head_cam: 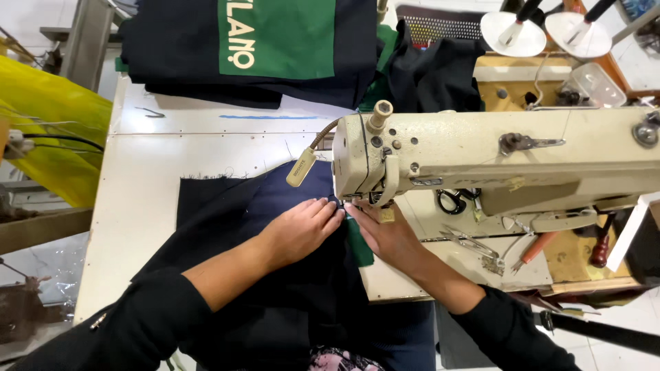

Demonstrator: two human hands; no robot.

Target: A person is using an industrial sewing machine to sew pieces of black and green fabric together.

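A person in black sleeves works navy fabric (275,206) at a cream industrial sewing machine (481,154), seen from above. The left hand (300,229) lies flat on the navy fabric, fingers together and extended, their tips just short of the machine's needle area. The right hand (385,230) rests palm down directly beside it, fingers stretched forward under the machine head, pressing a green strip of cloth (359,244) that runs back beneath the palm; neither hand grips anything. The fabric spreads from under both hands toward the person's lap and out past the left hand across the white table (137,192). Beyond the right wrist lie scissors (450,200), metal tweezers (474,244) and a red-handled tool (537,247). Far ahead of the left hand sits a folded navy and green garment (275,41).
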